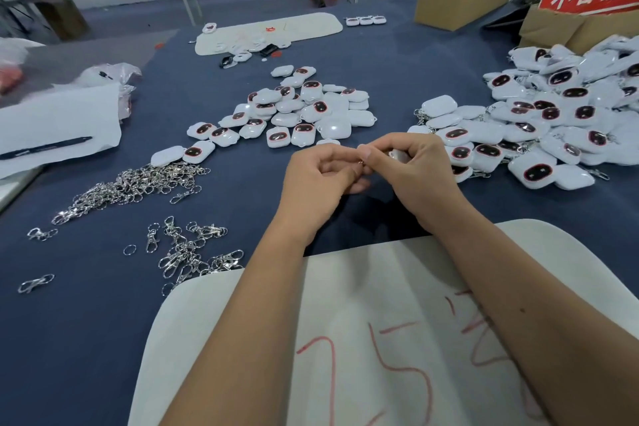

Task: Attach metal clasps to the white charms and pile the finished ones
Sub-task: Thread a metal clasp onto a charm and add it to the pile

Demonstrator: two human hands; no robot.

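Both hands meeting above table: right hand (pixel 411 166) pinching small, light, rigid-looking white charm (pixel 397 155); left hand (pixel 325 173) pinching metal clasp (pixel 360 161) ring.

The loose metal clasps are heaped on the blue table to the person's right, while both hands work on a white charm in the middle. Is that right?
Not quite. The head view shows the loose metal clasps heaped on the blue table to the person's left, not right. The rest holds: the left hand and right hand meet in the middle over a white charm.
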